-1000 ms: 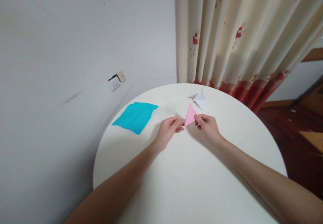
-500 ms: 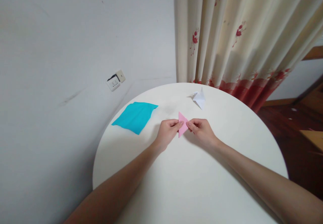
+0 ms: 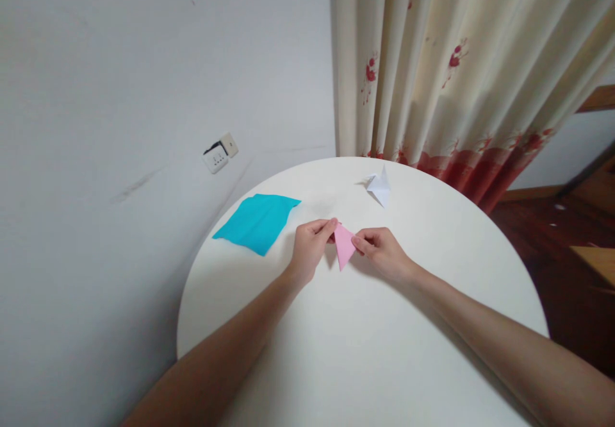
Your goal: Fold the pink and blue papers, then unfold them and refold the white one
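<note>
Here, left fingers (image 3: 330, 226) and right fingers (image 3: 362, 245) are each pinched closed on a corner of pink paper (image 3: 343, 246).

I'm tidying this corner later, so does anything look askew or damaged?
Yes: on the wall, the socket plate shows a dark gap at its upper edge, perhaps sitting loose, and a grey scuff runs nearby.

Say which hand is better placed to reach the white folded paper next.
Probably the right hand: it sits nearer the white folded paper than the left hand; both pinch the pink paper.

Head view forward, down over table (image 3: 365, 343)
</note>
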Tool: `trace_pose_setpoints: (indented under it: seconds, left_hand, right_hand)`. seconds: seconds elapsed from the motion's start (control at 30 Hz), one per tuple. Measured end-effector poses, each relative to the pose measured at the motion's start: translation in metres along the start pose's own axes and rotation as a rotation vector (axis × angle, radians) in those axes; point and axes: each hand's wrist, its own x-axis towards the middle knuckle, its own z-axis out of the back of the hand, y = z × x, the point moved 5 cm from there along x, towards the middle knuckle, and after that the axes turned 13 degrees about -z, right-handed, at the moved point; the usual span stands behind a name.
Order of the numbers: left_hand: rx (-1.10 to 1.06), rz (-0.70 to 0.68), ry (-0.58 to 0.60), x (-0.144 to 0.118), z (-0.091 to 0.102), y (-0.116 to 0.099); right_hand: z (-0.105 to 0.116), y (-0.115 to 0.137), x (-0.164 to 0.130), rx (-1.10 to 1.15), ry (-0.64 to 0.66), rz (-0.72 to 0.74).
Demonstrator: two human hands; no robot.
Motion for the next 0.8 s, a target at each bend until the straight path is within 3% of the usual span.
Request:
trace_pose_setpoints:
  seconds: [0.1,0.27,0.33,0.43,0.57,0.8]
  left_hand:
    - [-0.097,0.04,0.009,-0.001,-0.004,-0.002]
    - [-0.253,0.113,0.274,-0.009,-0.023,-0.011]
    - [-0.282,0.109,0.329,-0.012,-0.027,-0.015]
    - [-0.304,0.087,0.347,-0.013,-0.028,-0.018]
    - [-0.29,0.072,0.358,-0.015,-0.03,-0.017]
    - [-0.195,0.029,0.307,-0.014,-0.027,-0.011]
  right_hand:
    - [0.004,0.0,0.002,0.057,-0.028,-0.041]
    - [0.009,-0.001,0.002,0.291,-0.015,-0.121]
    - [0.007,0.0,0.002,0.352,0.027,-0.147]
    - [0.005,0.0,0.001,0.402,0.058,-0.166]
    - [0.009,-0.003,0.002,0.436,-0.081,-0.123]
    - [0.01,0.006,-0.001,0.165,-0.199,0.071]
